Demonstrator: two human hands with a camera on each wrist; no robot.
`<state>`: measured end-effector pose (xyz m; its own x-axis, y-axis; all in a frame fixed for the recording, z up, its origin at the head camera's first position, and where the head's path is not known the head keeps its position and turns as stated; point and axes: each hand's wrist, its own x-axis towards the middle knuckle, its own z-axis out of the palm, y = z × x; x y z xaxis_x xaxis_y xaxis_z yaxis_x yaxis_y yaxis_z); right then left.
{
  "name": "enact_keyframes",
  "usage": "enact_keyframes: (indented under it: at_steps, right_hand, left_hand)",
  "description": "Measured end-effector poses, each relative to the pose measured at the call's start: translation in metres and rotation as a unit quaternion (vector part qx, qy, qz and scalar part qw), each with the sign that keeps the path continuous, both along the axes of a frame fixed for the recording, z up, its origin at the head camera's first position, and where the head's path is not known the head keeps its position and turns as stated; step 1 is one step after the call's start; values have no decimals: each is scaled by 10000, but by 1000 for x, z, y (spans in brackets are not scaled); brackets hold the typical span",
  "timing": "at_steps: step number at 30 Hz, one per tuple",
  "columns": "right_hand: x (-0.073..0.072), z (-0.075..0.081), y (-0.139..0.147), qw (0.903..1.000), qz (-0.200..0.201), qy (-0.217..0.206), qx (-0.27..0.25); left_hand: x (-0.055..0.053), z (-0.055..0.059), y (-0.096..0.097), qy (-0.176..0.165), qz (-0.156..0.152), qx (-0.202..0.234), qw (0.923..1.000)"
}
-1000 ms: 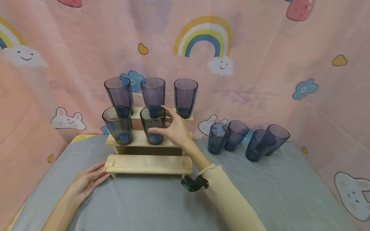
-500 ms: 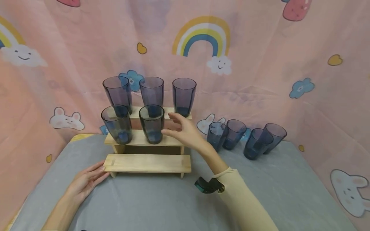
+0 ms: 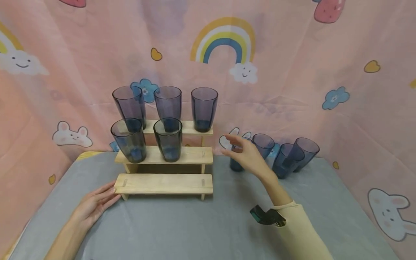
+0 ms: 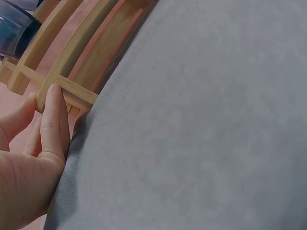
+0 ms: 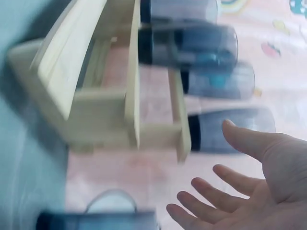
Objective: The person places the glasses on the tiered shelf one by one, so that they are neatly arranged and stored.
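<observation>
A three-step wooden stand (image 3: 179,183) stands on the table. My left hand (image 3: 91,207) pinches the left end of its lowest step, thumb on one face and fingers (image 4: 53,124) on the other. On the top step are three purple-blue drinking glasses, the rightmost glass (image 3: 204,108) near the step's right end. The middle step bears a left glass (image 3: 130,141) and a middle glass (image 3: 168,141). My right hand (image 3: 247,155) is in the air right of the stand, fingers spread and holding nothing. It overlaps a dark glass (image 3: 236,165), partly hidden behind it.
More upright glasses stand on the right of the grey-covered table (image 3: 227,231): one glass (image 3: 264,144) behind my right hand, a front glass (image 3: 287,160) and a rear glass (image 3: 307,153) further right. A pink printed cloth (image 3: 286,54) hangs behind.
My right hand has let go of the middle glass on the middle step and moved right, away from the stand toward the glasses there. The left hand stays at the lowest step.
</observation>
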<state>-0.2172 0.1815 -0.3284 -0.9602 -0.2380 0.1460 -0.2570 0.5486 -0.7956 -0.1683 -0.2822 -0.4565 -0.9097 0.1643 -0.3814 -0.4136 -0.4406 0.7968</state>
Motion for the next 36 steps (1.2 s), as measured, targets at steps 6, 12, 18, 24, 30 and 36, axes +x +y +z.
enact_keyframes:
  at_steps: [6,12,18,24,30,36]
  right_hand:
    - [6,-8,43,9987,-502,26,-33]
    - [18,-12,72,9938,-1069,308,10]
    - [28,-25,93,9827,-1644,850,-86]
    - [36,-35,115,9635,-2233,1439,-317]
    - [38,-42,131,9421,-2993,1402,-569]
    - [39,-53,140,9095,-3803,1448,-853]
  left_hand:
    - [0,-1,0,37,34,-35,10000]
    - [0,-2,0,101,-15,-54,9999]
    - [0,-1,-1,137,-16,-32,9999]
    - [1,-1,0,173,-27,-35,9998]
    - [1,-2,0,200,-42,-65,9998]
    - [0,-2,2,113,22,-173,9998]
